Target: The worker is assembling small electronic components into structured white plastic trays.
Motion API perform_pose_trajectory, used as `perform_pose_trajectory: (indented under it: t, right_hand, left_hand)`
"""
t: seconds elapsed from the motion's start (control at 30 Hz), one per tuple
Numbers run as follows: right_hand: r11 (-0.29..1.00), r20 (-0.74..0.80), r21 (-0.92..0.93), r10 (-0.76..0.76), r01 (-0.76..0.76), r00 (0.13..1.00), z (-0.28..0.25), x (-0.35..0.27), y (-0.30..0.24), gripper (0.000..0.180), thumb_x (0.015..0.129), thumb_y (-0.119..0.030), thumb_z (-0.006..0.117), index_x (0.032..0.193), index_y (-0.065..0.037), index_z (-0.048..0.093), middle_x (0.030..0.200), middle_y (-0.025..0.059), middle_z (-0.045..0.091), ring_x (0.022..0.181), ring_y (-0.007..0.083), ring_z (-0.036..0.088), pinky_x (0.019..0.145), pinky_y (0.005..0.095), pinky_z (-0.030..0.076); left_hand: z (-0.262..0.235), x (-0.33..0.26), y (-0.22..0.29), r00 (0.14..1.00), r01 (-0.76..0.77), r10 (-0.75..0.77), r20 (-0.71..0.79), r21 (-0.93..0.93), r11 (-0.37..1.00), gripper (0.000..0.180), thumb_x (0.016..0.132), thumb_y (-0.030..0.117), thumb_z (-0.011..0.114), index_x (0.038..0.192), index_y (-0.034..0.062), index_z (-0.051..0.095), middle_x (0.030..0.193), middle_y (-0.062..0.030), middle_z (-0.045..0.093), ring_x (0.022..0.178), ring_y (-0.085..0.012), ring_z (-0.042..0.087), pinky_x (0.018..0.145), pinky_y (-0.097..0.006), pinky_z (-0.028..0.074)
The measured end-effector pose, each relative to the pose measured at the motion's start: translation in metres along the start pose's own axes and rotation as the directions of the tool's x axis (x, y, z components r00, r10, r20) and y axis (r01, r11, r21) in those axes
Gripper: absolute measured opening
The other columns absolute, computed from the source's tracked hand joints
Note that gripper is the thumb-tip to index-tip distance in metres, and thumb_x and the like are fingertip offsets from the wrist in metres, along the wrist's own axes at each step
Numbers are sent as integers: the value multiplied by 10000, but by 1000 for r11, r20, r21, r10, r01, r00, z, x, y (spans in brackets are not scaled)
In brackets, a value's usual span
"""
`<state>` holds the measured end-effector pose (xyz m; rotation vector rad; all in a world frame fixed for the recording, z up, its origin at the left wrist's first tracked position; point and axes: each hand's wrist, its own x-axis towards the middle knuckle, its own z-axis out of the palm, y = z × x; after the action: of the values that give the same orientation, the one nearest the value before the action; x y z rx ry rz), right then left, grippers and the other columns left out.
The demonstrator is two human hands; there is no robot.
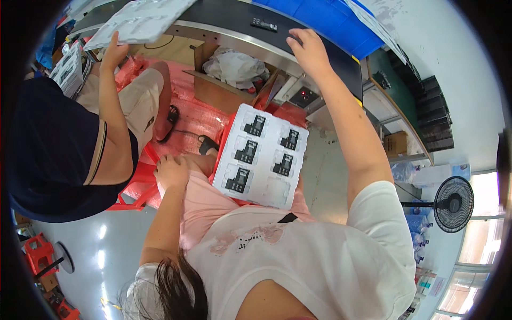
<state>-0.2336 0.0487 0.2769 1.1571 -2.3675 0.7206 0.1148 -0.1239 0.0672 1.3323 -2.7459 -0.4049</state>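
White moulded tray (265, 154): located in front of the person, above the lap, sloping slightly with its long side turned a little to the right; a red support (226, 140) shows along its left edge. Whether the tray bears on the legs or on that support cannot be determined.

Right hand (310, 52): raised above the dark conveyor belt (226, 15), fingers loosely curved and partly spread, thumb and forefinger apart, nothing seen in the grasp. Nearest item is a black component (264, 24) lying flat on the belt, just to the left of the fingertips and apart from them. Left hand (172, 172): palm down on the pink garment (200, 200) over the left thigh, fingers slightly parted, clear of the tray.

Tray condition: six moulded pockets in two columns of three. Five carry black parts (246, 152), blocky and stepped in outline with small pale marks, all laid in similar orientation; the lower-right pocket is bare. Tray edges appear whole.

Adjacent: a blue bin (325, 21) beyond the belt; at left, a co-worker's hand (113, 52) grips a second white tray (143, 20).
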Motion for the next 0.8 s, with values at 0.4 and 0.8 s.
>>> perform_pose_trajectory:
  t: [0.4,0.8]
  right_hand:
    - [858,357,-465,407,-218,841,27,63,76,486,754,-392,664,1090,-48,590,1132,219,546,1059,380,522,891,427,441]
    - [643,245,526,513,-557,823,-69,-158,-5,201,765,-90,678,936,-13,607,705,14,586,594,64,520,514,207,409]
  left_hand:
    - [3,10,-11,997,67,-67,45,-9,998,383,834,346,450,988,36,613,1086,-150,568,1045,-312,517,872,-475,398]
    - [24,5,-9,957,-172,83,-280,-313,934,391,827,338,564,1023,3,605,1090,-173,557,1056,-325,495,918,-439,376]
